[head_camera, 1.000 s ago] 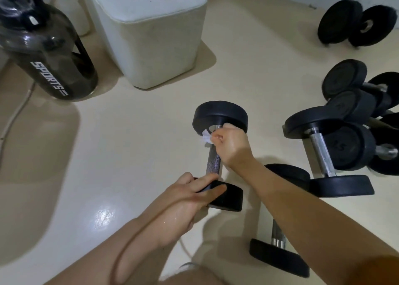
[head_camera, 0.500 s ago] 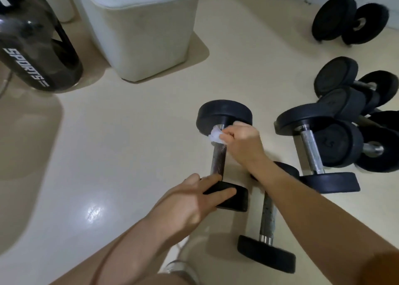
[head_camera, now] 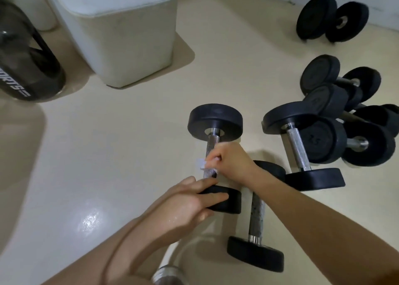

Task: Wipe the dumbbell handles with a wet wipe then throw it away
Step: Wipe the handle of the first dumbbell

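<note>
A black dumbbell with a knurled metal handle lies on the floor in the middle of the head view. My right hand is shut on a small white wet wipe pressed against the lower part of that handle. My left hand rests flat on the dumbbell's near weight, fingers spread over its rim. A second dumbbell lies just right of it, partly under my right forearm.
Several more black dumbbells are heaped at the right, and another pair stands near the far wall. A white padded stool sits at the back, with a dark sports bottle at the far left. Bare cream floor lies at the left.
My right hand has slid the wipe down the handle, from just under the far weight to near the close weight. My left hand stays on the near weight.
</note>
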`<state>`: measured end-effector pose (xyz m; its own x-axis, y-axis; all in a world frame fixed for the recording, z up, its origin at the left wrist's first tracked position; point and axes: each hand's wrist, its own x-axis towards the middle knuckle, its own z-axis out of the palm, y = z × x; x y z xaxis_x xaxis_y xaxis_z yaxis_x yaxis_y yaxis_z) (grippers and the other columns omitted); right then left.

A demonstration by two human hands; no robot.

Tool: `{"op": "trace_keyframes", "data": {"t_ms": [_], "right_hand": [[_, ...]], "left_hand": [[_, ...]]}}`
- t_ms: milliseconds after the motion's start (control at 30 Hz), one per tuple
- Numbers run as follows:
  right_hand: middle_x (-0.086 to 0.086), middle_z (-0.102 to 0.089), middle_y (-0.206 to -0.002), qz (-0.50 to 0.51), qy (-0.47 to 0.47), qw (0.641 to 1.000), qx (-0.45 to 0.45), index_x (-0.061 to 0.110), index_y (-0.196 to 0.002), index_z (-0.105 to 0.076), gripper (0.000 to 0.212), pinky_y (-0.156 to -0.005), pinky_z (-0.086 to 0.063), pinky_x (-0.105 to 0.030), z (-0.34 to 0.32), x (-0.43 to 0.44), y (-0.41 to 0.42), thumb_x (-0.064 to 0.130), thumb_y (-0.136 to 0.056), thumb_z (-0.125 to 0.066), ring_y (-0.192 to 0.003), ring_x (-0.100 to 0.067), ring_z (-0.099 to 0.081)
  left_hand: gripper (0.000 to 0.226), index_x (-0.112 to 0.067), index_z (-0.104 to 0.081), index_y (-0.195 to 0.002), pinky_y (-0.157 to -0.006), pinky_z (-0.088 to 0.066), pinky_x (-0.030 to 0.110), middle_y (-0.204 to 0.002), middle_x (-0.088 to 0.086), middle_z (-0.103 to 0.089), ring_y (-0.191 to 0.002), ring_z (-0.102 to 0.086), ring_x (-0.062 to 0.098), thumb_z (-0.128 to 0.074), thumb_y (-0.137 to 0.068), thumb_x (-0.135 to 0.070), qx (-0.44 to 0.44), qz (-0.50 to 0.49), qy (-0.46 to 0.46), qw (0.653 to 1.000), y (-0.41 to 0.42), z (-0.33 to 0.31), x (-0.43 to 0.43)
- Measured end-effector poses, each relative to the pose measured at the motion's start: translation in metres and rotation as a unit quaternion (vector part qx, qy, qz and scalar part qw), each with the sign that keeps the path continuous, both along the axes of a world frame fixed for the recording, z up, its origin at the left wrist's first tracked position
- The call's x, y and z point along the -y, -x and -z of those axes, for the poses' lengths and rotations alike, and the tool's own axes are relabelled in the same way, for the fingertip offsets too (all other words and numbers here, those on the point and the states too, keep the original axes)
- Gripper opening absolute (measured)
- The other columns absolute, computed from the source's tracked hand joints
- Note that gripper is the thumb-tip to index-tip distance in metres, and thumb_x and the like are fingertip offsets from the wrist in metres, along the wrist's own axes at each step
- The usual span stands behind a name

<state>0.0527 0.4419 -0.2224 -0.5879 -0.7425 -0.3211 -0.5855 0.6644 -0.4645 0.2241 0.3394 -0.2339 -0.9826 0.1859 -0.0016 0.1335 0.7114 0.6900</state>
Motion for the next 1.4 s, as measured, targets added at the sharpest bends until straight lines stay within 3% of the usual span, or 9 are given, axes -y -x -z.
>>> {"op": "trace_keyframes", "data": {"t_ms": [133, 267, 433, 700, 833, 967, 1133, 1300, 1400], "right_hand": [[0.001, -0.051, -0.062, 0.099, 0.114, 0.987, -0.059, -0.001, -0.070, -0.071, 0.011, -0.058, -0.033, -0.010, 0.009, 0.012, 0.011, 0.006, -0.078, -0.070, -0.055, -0.003, -0.048], [0.002, -0.065, -0.069, 0.026, 0.045, 0.995, 0.087, 0.013, -0.069, -0.074, 0.002, -0.062, -0.043, -0.020, 0.005, -0.016, -0.015, 0.013, -0.069, -0.077, -0.063, -0.006, -0.055], [0.012, -0.050, -0.063, 0.176, 0.139, 0.974, 0.016, 0.033, -0.058, -0.054, 0.034, -0.056, -0.037, -0.007, 0.014, 0.010, 0.017, 0.016, -0.087, -0.063, -0.056, -0.004, -0.052], [-0.016, -0.061, -0.081, 0.196, 0.192, 0.954, -0.120, 0.001, -0.082, -0.071, 0.010, -0.065, -0.038, -0.011, 0.027, -0.014, 0.014, -0.003, -0.081, -0.062, -0.069, -0.021, -0.055], [-0.011, -0.067, -0.081, 0.127, 0.131, 0.973, -0.143, 0.008, -0.082, -0.075, 0.012, -0.067, -0.045, -0.023, 0.020, -0.011, 0.011, 0.009, -0.084, -0.064, -0.073, -0.023, -0.061], [0.003, -0.065, -0.077, 0.030, -0.043, 0.998, -0.044, 0.021, -0.071, -0.069, 0.018, -0.066, -0.043, -0.026, 0.006, -0.018, -0.004, 0.019, -0.086, -0.059, -0.070, -0.015, -0.058], [-0.002, -0.057, -0.078, 0.096, -0.007, 0.983, -0.159, 0.014, -0.076, -0.069, 0.022, -0.062, -0.043, -0.029, 0.006, -0.004, 0.021, 0.018, -0.091, -0.054, -0.068, -0.018, -0.053], [0.002, -0.068, -0.089, 0.048, -0.009, 0.998, -0.044, 0.017, -0.088, -0.075, 0.013, -0.069, -0.038, -0.019, -0.003, -0.038, -0.003, 0.019, -0.087, -0.062, -0.075, -0.008, -0.054], [-0.005, -0.066, -0.076, 0.088, 0.025, 0.983, -0.160, 0.011, -0.076, -0.075, 0.006, -0.061, -0.044, -0.022, -0.001, -0.026, 0.019, 0.011, -0.080, -0.070, -0.064, -0.018, -0.056]], "left_hand": [[0.041, -0.042, -0.051, -0.130, -0.076, -0.043, 0.022, -0.139, -0.017, -0.045, -0.085, -0.042, 0.011, -0.048, -0.090, -0.034, -0.003, -0.020, -0.028, 0.999, -0.001, -0.006, 0.001], [0.040, -0.038, -0.059, -0.123, -0.072, -0.042, 0.023, -0.134, -0.015, -0.053, -0.077, -0.043, 0.011, -0.048, -0.085, -0.040, 0.013, -0.025, -0.047, 0.999, 0.000, -0.009, 0.001], [0.041, -0.033, -0.054, -0.123, -0.079, -0.045, 0.033, -0.122, -0.008, -0.057, -0.090, -0.061, 0.020, -0.061, -0.083, -0.032, -0.004, 0.035, -0.022, 0.999, 0.017, -0.015, -0.003], [0.054, -0.036, -0.037, -0.139, -0.080, -0.050, 0.032, -0.145, -0.009, -0.035, -0.107, -0.046, 0.018, -0.056, -0.089, -0.028, -0.014, 0.112, 0.066, 0.991, 0.027, -0.019, -0.017], [0.048, -0.038, -0.042, -0.133, -0.074, -0.051, 0.031, -0.142, -0.011, -0.035, -0.099, -0.042, 0.015, -0.053, -0.089, -0.023, -0.038, 0.063, 0.037, 0.997, 0.018, -0.012, -0.016], [0.041, -0.039, -0.049, -0.131, -0.074, -0.051, 0.027, -0.138, -0.011, -0.048, -0.089, -0.051, 0.015, -0.051, -0.090, -0.031, -0.070, 0.097, 0.070, 0.990, 0.024, -0.009, -0.009], [0.041, -0.029, -0.060, -0.125, -0.063, -0.050, 0.023, -0.134, -0.003, -0.056, -0.083, -0.053, 0.014, -0.063, -0.084, -0.029, -0.125, 0.109, 0.054, 0.985, 0.030, -0.003, -0.009], [0.039, -0.028, -0.063, -0.121, -0.071, -0.047, 0.024, -0.128, 0.000, -0.058, -0.087, -0.053, 0.015, -0.069, -0.082, -0.028, -0.130, 0.113, 0.029, 0.985, 0.036, 0.000, -0.013], [0.037, -0.031, -0.061, -0.123, -0.077, -0.031, 0.011, -0.129, -0.006, -0.056, -0.084, -0.037, 0.006, -0.065, -0.086, -0.032, -0.112, 0.133, 0.030, 0.984, 0.042, -0.005, -0.015]]}}
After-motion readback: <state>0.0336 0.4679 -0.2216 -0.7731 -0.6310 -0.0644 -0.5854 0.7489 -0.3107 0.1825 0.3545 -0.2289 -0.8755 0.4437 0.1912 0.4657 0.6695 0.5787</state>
